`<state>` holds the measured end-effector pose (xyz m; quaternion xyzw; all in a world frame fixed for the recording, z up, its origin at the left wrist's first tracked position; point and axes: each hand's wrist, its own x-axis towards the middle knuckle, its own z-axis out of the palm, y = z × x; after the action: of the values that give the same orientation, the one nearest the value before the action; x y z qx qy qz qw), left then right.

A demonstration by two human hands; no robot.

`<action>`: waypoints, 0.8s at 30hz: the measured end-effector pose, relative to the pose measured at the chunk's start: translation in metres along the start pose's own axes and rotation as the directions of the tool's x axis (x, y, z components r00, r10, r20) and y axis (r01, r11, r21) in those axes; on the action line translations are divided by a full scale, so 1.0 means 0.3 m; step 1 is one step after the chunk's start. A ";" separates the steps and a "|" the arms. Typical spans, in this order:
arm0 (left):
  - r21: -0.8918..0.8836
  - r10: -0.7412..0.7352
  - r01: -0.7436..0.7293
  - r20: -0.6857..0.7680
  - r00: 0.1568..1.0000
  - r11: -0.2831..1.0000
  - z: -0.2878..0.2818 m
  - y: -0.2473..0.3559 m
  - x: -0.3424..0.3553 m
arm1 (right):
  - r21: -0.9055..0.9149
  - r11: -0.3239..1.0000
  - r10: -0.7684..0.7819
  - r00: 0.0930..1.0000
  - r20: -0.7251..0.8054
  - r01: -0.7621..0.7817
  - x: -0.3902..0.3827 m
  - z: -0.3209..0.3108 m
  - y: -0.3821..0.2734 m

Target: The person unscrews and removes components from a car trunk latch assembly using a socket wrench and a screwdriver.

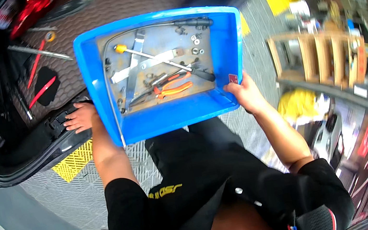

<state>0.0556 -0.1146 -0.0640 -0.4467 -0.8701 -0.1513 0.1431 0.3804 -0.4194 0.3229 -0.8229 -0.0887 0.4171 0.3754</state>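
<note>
My right hand grips the right wall of a blue plastic bin, thumb inside the rim. My left hand lies flat, fingers spread, on the black sill of a car's cargo area; its wrist is against the bin's left side. In the bin lie pliers with orange handles, flat metal strips, and a shaft with a yellow tip and black handle. A thin flexible cable with a black grip curves along the wall. Several nuts and washers are scattered on the bottom.
On the quilted brown cargo mat lie red-handled tools, a metal rod, a small yellow roll and a black pad. To the right stands a wooden compartment rack on a bench, with yellow cloth below.
</note>
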 end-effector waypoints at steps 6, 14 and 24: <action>-0.727 0.569 -0.049 0.492 0.659 0.685 -0.223 -0.261 0.328 | 0.273 0.960 0.127 0.961 -0.247 -0.057 -0.400 -0.308 0.394; -0.977 0.963 -0.043 -0.211 0.165 -0.207 -1.866 0.176 -0.067 | 0.532 0.840 0.214 0.837 -0.503 0.105 -0.602 -0.587 0.678; -0.206 0.212 0.103 -0.975 0.058 -0.973 -2.785 0.500 -0.758 | 0.489 0.852 0.196 0.753 -0.628 0.186 -0.614 -1.223 0.990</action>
<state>0.4011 -0.5250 0.6321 -0.7279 0.3619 -0.4927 -0.3105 0.4899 -0.9122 0.3673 -0.7821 0.1682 0.1095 0.5900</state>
